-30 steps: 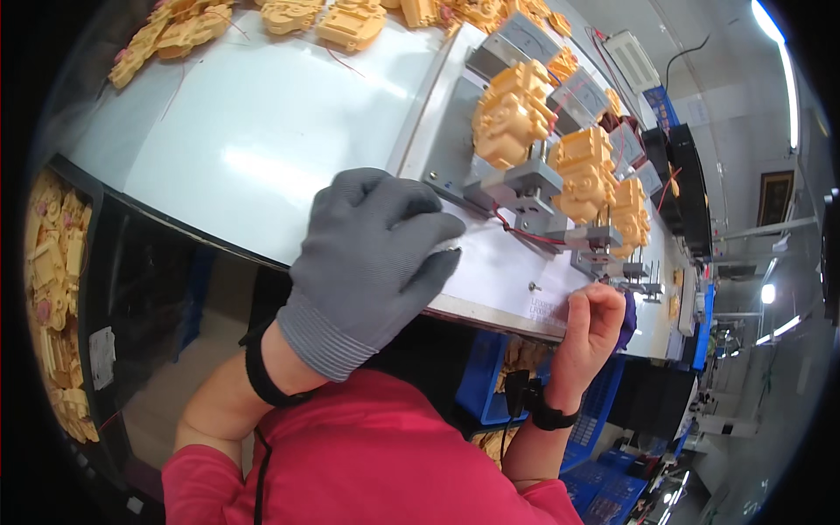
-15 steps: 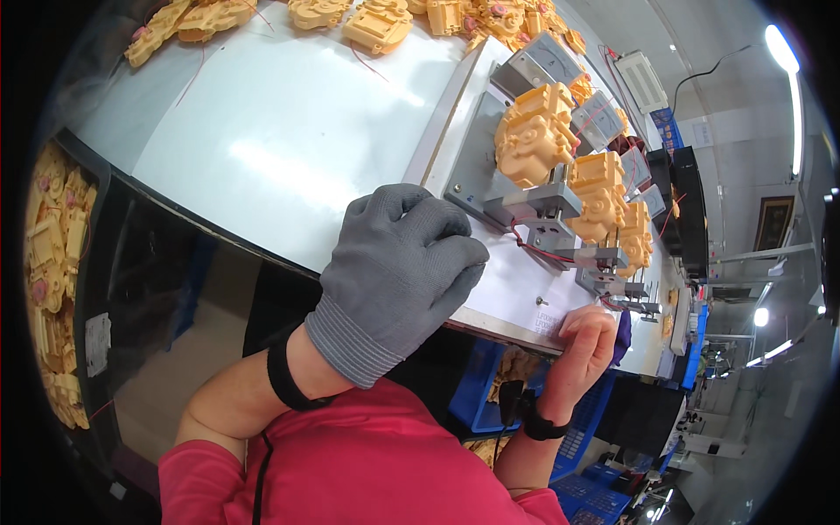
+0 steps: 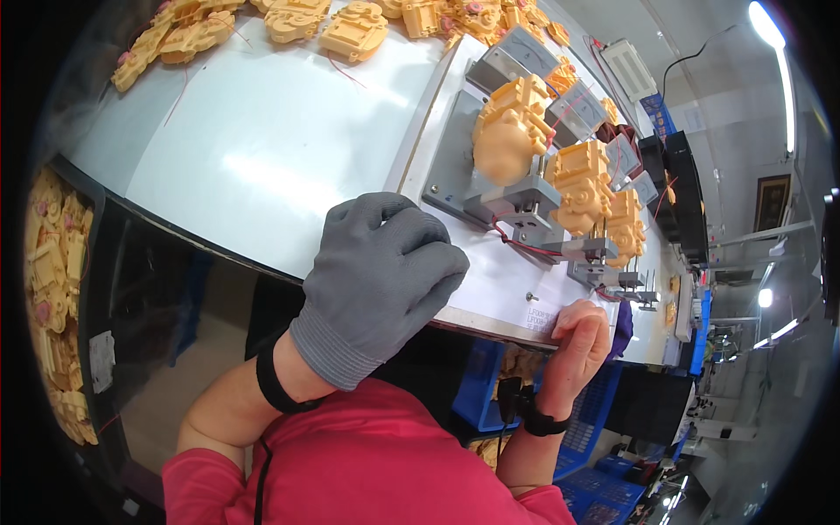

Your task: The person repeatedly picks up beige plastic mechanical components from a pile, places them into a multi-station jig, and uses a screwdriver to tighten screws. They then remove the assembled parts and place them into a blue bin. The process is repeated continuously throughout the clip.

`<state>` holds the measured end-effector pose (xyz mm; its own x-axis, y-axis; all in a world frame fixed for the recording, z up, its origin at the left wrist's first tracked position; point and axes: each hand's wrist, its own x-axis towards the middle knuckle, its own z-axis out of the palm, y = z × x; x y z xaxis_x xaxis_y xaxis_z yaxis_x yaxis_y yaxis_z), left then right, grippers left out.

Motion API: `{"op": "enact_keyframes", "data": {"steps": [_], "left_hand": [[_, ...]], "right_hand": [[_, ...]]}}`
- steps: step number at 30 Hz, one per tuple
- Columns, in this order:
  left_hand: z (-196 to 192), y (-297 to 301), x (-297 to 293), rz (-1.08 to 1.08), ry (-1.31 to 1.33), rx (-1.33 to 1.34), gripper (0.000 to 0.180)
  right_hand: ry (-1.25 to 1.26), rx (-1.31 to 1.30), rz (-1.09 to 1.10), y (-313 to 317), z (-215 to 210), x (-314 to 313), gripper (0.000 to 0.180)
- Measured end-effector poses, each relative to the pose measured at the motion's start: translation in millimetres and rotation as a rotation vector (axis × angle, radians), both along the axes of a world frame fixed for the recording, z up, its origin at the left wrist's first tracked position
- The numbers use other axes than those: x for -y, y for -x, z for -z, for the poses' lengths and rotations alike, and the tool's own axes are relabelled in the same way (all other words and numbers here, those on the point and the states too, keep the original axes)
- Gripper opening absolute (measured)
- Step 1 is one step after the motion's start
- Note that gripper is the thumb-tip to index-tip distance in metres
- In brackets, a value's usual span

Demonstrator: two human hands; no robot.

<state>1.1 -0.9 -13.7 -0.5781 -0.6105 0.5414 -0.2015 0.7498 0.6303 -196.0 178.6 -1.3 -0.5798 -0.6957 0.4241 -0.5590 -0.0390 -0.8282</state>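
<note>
At the far left, a dark bin [image 3: 102,227] holds a heap of yellow-orange moulded parts [image 3: 54,297]; to its right, more such parts [image 3: 199,37] lie along the far side of the white tabletop [image 3: 262,122], thin red wires trailing from some; nearer the middle, the person's left hand [image 3: 378,276], in a grey glove, is over the table's front edge with its fingers curled in, and one cannot tell whether anything is inside it; just beyond it stands a grey fixture plate [image 3: 453,162], and upright at that fixture is a yellow-orange housing [image 3: 514,122], its lower part smooth and blurred; behind it sits a grey dial meter [image 3: 527,52]; red and black leads [image 3: 529,248] run below the housing; a small metal piece [image 3: 532,296] is on the white sheet beneath; a second housing [image 3: 579,179] follows at its own fixture; below it the bare right hand [image 3: 581,339] is at the sheet's edge, fingers bent toward the thumb, its grip impossible to judge; just beside it is a purple item [image 3: 623,331]; a third housing [image 3: 626,229] stands farther back.
</note>
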Motion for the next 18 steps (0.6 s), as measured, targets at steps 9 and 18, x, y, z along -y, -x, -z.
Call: {"op": "enact_keyframes", "data": {"steps": [9,18], "left_hand": [[-2,-4,-1,0.003,-0.013,0.022,0.017],[2,-2,-4,0.001,0.006,0.039,0.017]], "right_hand": [[-0.023,0.005,-0.018,-6,-4,0,0.034],[-0.246,-0.264,0.081,-9,-10,14,0.014]]}}
